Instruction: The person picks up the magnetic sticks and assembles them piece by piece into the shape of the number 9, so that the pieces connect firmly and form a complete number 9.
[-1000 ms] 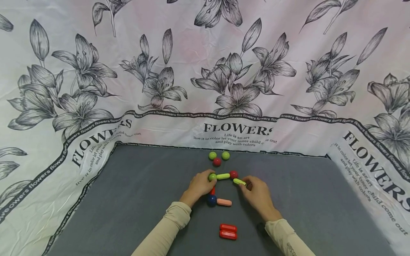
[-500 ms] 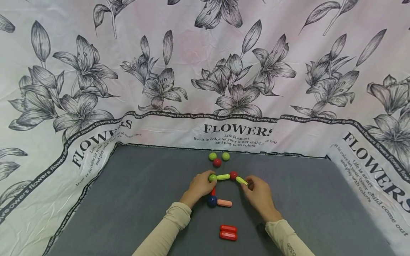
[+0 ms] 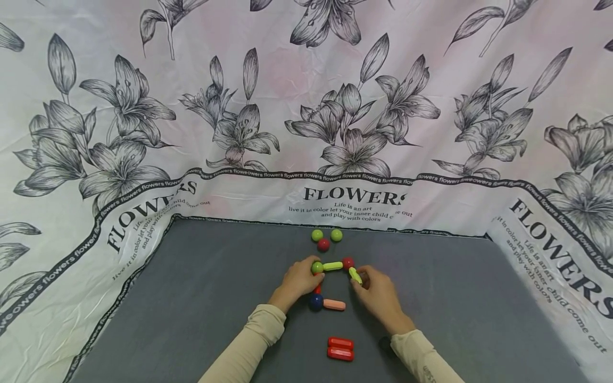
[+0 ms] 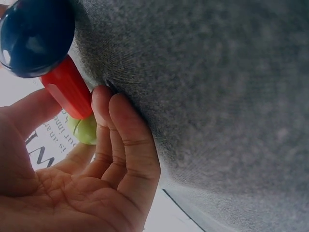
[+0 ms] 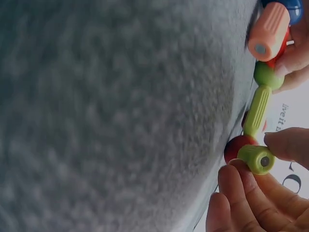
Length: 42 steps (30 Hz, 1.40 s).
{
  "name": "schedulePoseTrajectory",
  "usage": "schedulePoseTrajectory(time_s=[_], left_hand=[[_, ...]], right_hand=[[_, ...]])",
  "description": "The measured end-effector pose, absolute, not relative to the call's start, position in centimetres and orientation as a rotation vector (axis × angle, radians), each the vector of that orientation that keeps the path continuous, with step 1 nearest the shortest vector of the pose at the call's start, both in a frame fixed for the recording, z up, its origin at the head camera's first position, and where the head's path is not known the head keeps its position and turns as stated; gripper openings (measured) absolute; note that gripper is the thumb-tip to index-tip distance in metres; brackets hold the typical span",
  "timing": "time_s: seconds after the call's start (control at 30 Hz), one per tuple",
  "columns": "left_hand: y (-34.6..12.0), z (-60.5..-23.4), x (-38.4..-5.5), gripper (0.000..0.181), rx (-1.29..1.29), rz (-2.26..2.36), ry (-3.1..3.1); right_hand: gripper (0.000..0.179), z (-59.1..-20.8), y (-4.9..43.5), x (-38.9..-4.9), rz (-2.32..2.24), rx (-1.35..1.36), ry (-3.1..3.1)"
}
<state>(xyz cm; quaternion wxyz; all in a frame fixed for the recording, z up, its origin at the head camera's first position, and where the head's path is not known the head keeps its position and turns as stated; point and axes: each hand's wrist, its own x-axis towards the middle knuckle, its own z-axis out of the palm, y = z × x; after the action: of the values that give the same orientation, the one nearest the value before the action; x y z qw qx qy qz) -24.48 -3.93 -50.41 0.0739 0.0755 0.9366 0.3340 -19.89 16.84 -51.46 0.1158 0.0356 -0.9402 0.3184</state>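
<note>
Around the green ball [image 3: 317,267] my left hand [image 3: 298,277] curls thumb and fingers. In the left wrist view, a red rod [image 4: 67,89] runs from that ball to a blue ball [image 4: 37,36]. A salmon rod [image 3: 334,305] sticks out rightward from the blue ball. A yellow-green rod [image 3: 332,266] joins the green ball to a red ball [image 3: 348,263]. My right hand [image 3: 380,293] pinches a second yellow-green rod [image 5: 257,158], whose free end shows a metal disc. The rod's other end meets the red ball and it slants toward the front right.
Two red rods [image 3: 340,348] lie side by side near the front of the grey table [image 3: 201,298]. Behind the chain sit two loose green balls [image 3: 337,235] and a loose red ball [image 3: 323,244]. A flower-print cloth [image 3: 239,197] borders the back and sides.
My right hand has brought the yellow-green rod's end against the red ball, then swung its free end toward the front left. My left hand stays on the green ball.
</note>
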Motion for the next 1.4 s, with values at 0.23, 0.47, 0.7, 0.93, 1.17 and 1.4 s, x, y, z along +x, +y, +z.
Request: schedulePoseTrajectory(time_s=[0.23,0.47,0.7,0.93,1.17,1.4], left_hand=[[-3.9,-50.6,-24.6,0.048,0.215,0.975,2.816],[-3.9,-50.6,-24.5,0.046,0.224,1.025,2.811],[-3.7,-50.7,-24.5,0.047,0.213,1.046,2.811],[-3.7,-50.6,-24.4,0.048,0.199,1.028,2.81],[-4.0,-50.7,-24.4,0.049,0.229,1.033,2.815],[-4.6,-50.9,-24.2,0.054,0.291,1.029,2.818]], right_hand=[[0.038,-51.5,16.1,-19.7,0.929,0.133,-2.849],[0.032,-51.2,15.6,-19.7,0.886,0.216,-2.88],[0.03,-51.0,15.3,-19.4,0.865,0.25,-2.908],[0.031,-51.1,15.5,-19.3,0.861,0.256,-2.927],[0.031,-51.0,15.6,-19.2,0.854,0.307,-2.927],[0.027,-50.9,15.8,-19.0,0.84,0.338,-2.929]])
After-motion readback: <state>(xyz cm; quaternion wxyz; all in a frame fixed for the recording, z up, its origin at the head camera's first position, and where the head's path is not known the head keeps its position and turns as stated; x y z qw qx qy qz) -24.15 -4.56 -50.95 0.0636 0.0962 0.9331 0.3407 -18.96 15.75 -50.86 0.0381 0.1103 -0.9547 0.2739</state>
